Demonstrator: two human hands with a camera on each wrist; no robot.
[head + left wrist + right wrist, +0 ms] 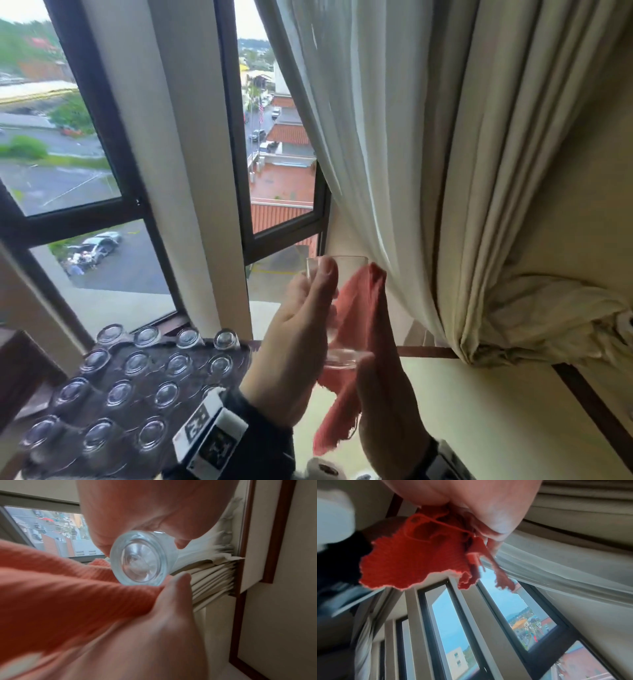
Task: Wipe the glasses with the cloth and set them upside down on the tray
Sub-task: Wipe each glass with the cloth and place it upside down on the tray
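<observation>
Window [85, 137] and pale curtains [445, 171] behind | left hand [294, 342] grips clear glass [337, 308], raised upright | right hand [387, 404] clutches red cloth [359, 315] against glass | tray [144, 370] lower left, upturned glasses in rows [137, 394]

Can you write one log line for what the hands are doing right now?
left hand: holds glass | right hand: holds red cloth against glass | tray: glasses upside down | step: wiping

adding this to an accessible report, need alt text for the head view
A left hand holds a clear glass up by a window while the right hand wipes it with a pink cloth. Lower left, rows of upside-down glasses fill a dark tray.
</observation>
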